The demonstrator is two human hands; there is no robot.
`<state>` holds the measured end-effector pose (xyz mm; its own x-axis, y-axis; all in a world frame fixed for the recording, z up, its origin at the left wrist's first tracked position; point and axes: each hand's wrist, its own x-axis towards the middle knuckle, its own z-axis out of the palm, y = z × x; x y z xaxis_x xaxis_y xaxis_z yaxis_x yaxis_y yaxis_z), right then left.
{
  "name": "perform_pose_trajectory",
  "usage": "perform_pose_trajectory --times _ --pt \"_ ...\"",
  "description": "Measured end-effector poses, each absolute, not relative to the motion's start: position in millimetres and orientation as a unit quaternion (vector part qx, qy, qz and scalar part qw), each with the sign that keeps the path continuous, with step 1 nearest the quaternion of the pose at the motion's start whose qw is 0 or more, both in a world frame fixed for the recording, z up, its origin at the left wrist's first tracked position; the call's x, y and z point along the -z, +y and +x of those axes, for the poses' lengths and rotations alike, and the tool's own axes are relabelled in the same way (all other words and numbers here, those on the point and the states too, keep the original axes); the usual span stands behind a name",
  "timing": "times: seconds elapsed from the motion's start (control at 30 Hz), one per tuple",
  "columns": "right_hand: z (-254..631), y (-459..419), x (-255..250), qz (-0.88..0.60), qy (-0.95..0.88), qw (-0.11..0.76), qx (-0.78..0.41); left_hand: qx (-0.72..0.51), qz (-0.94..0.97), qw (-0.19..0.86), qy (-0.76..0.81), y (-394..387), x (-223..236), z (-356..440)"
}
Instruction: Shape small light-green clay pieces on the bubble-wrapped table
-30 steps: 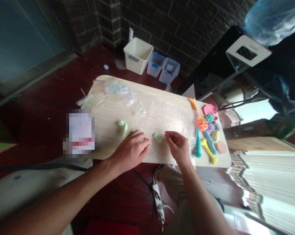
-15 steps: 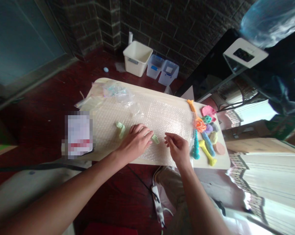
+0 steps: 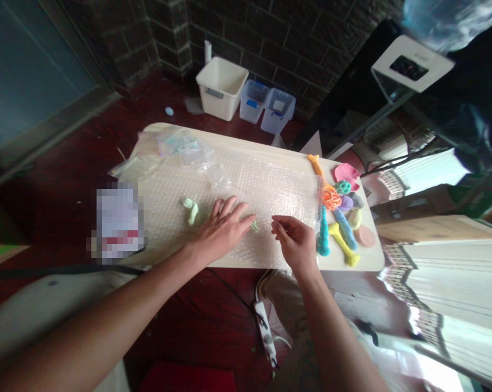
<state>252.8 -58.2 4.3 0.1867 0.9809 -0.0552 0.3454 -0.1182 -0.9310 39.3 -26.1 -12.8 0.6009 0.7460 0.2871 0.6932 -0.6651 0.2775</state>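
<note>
My left hand (image 3: 226, 228) lies palm down with its fingers spread, over a pale green clay strip (image 3: 254, 225). The strip's textured end shows past the fingertips, and the hand hides the rest. Left of that hand lies a bent pale green clay piece (image 3: 191, 210), on the bubble wrap (image 3: 266, 182) that covers the table. My right hand (image 3: 295, 242) hovers over the wrap, apart from the strip. Its fingers are curled in towards the thumb, and I see nothing between them.
Colourful clay shapes, among them a yellow bone (image 3: 344, 244), a teal twisted stick (image 3: 323, 234) and a pink piece (image 3: 346, 174), lie at the right end of the table (image 3: 370, 261). Clear plastic bags (image 3: 184, 149) lie at the back left. Bins (image 3: 221, 92) stand on the floor behind.
My left hand has slid slightly back and left over the green strip, its fingers spread wider. Less of the strip shows. The right hand keeps nearly the same pose.
</note>
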Motion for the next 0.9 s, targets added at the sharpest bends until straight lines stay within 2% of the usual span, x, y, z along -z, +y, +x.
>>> perform_pose_trajectory --times 0.33,0.6,0.77,0.9 --pt "255.8 -60.0 -3.3 -0.646 -0.503 0.428 -0.383 -0.263 0.876 0.155 0.374 -15.4 15.0 34.6" --pt "240.6 -53.5 -11.9 -0.607 -0.486 0.456 -0.432 -0.33 0.793 0.362 0.363 -21.2 -11.0 22.6" --pt "222.8 -46.0 -15.2 -0.557 -0.409 0.506 -0.516 -0.358 0.719 0.456 0.384 -27.0 -23.7 -0.6" --pt "209.3 -40.2 -19.0 -0.494 -0.329 0.521 -0.614 -0.371 0.621 0.582 0.372 -29.1 -22.7 -21.2"
